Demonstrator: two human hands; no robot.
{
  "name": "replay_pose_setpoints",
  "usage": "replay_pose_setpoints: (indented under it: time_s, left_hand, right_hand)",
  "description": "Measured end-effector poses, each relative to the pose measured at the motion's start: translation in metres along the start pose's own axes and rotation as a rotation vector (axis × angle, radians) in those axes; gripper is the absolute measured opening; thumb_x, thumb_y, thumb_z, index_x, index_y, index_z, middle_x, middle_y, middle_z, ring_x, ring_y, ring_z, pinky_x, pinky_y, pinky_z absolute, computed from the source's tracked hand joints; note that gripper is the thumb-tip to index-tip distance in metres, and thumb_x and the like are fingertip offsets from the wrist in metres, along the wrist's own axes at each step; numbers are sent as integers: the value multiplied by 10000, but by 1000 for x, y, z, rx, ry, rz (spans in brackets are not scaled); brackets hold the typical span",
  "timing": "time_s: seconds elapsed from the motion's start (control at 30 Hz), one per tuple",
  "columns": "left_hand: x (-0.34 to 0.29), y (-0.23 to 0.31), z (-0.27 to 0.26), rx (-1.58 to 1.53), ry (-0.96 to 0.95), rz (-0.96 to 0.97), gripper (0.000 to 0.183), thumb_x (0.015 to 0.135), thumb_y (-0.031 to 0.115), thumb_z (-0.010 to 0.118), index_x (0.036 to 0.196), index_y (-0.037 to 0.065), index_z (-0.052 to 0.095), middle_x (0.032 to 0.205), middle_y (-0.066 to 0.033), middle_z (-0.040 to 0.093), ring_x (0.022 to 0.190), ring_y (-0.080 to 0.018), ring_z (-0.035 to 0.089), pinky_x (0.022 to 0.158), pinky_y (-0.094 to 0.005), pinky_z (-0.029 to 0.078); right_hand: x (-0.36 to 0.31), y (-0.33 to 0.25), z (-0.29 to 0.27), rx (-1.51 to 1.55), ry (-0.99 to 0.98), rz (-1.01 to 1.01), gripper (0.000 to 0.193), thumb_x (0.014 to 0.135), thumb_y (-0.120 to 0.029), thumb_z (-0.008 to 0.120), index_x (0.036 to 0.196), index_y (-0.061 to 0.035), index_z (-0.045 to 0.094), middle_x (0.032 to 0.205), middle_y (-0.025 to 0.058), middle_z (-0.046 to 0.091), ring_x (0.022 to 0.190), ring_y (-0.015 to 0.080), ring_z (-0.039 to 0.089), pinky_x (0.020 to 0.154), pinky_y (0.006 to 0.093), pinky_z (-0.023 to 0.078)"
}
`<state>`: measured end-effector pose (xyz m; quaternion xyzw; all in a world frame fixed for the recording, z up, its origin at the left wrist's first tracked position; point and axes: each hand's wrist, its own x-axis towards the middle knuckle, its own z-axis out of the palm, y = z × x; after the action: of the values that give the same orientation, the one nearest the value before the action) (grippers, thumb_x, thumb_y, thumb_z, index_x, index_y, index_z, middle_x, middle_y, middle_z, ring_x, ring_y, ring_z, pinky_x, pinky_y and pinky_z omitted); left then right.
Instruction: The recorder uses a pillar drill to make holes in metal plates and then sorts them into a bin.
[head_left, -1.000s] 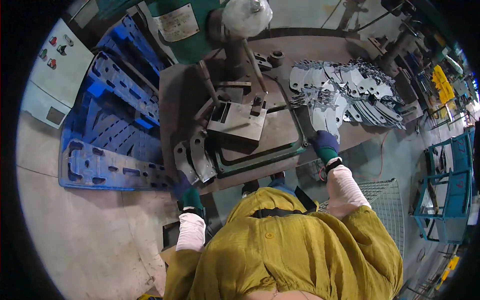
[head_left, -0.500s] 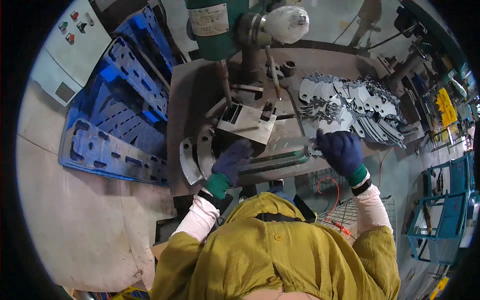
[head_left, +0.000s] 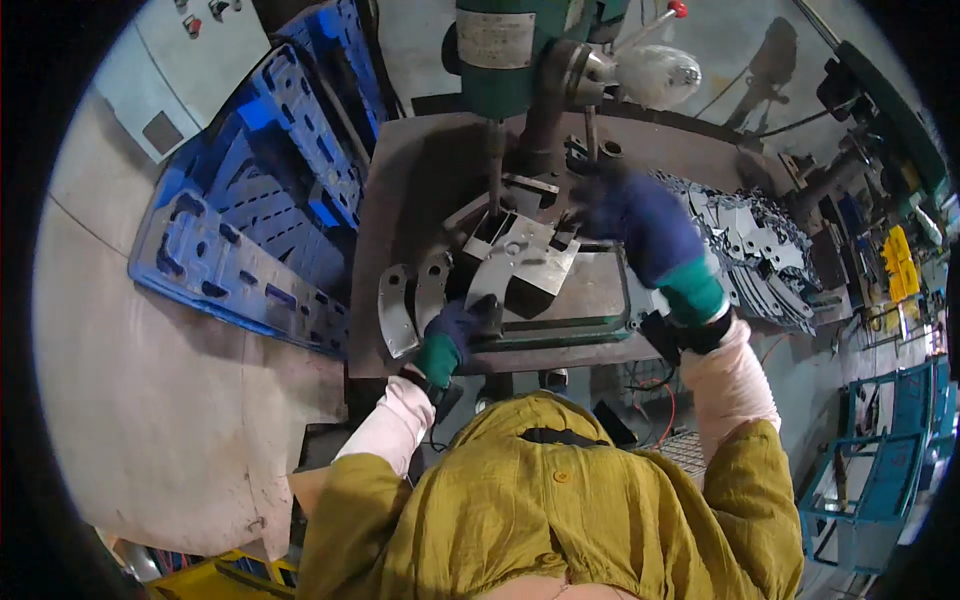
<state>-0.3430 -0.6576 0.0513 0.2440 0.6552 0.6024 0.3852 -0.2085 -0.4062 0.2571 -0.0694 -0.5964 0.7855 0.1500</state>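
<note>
My left hand (head_left: 460, 330), in a dark blue glove, grips the lower end of a curved grey metal plate (head_left: 490, 285). The plate's upper end, with holes in it, lies against the top of a steel fixture block (head_left: 548, 268) below the drill press (head_left: 497, 60). My right hand (head_left: 645, 225), gloved alike, is raised beside the block's right side. Its fingers are smeared by motion, and whether they touch anything cannot be seen. Left of my left hand, two more curved plates (head_left: 397, 310) lie on the table.
A heap of curved metal plates (head_left: 750, 235) covers the right of the brown table (head_left: 400, 180). Blue plastic pallets (head_left: 235, 270) stand to the left beside a grey control cabinet (head_left: 180, 70). Blue metal racks (head_left: 880, 430) stand on the right.
The plate has passed from my right hand to my left and now lies at the block. My right hand has risen toward the block's right side. The whole view has shifted slightly.
</note>
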Motion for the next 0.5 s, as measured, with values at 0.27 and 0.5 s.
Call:
replay_pose_setpoints:
  time_s: [0.27,0.5]
  left_hand:
    - [60,-9,9,-258,292,-255,460,819,501,738,893,47,716,746,-67,674,553,-161,599,516,-307,470]
    - [89,-23,1,-236,295,-444,369,800,444,790,896,98,707,779,-37,672,614,-175,616,551,-300,491]
  right_hand:
    - [39,-99,33,753,9,277,616,880,-435,699,1273,18,562,1101,107,680,964,200,669,710,284,606]
    - [46,-105,42,944,-240,488,441,907,-338,674,1171,13,629,967,79,701,909,172,686,713,282,605]
